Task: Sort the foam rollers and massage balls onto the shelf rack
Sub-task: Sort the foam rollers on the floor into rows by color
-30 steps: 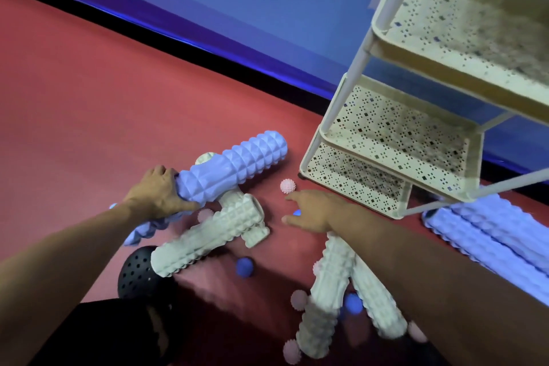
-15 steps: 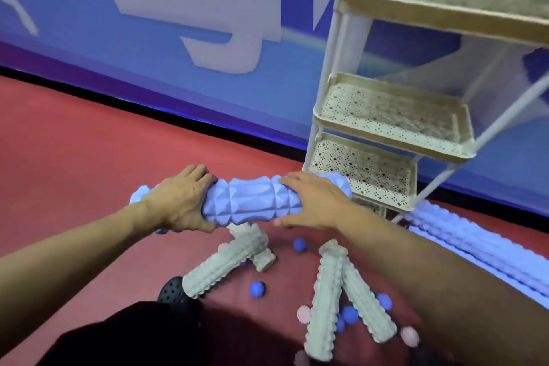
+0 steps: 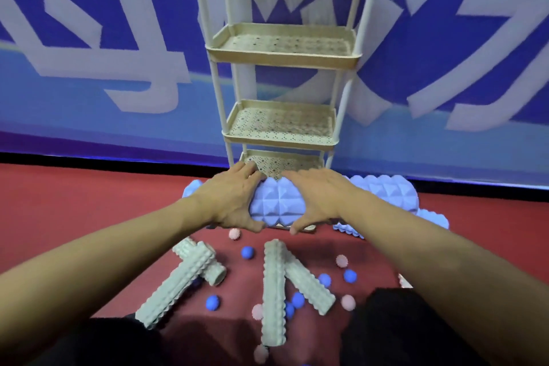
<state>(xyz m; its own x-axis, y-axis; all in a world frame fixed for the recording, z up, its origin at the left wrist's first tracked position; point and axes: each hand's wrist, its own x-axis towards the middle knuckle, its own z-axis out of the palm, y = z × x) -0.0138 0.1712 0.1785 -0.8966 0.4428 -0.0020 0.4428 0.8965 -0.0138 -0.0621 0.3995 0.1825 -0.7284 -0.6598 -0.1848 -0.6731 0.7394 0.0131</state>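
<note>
Both hands hold a lilac foam roller (image 3: pixel 277 203) crosswise, just in front of the lowest tray of the cream shelf rack (image 3: pixel 283 61). My left hand (image 3: pixel 231 200) grips its left part and my right hand (image 3: pixel 315 199) grips its right part, thumbs underneath. The rack's three perforated trays hold nothing. Several pale green ridged rollers (image 3: pixel 273 291) lie on the red floor near me, two crossed at the left (image 3: pixel 181 282). Small blue balls (image 3: pixel 247 252) and pink spiky balls (image 3: pixel 234 233) are scattered among them.
More lilac rollers (image 3: pixel 386 192) lie on the floor right of the rack, against the blue-and-white wall banner (image 3: pixel 89 38). My dark-clothed knees (image 3: pixel 386 327) fill the bottom corners. Red floor (image 3: pixel 74 202) stretches to the left.
The view has swung to face the rack squarely. Both hands have carried the lilac roller forward and to the right, up to the front of the lowest tray.
</note>
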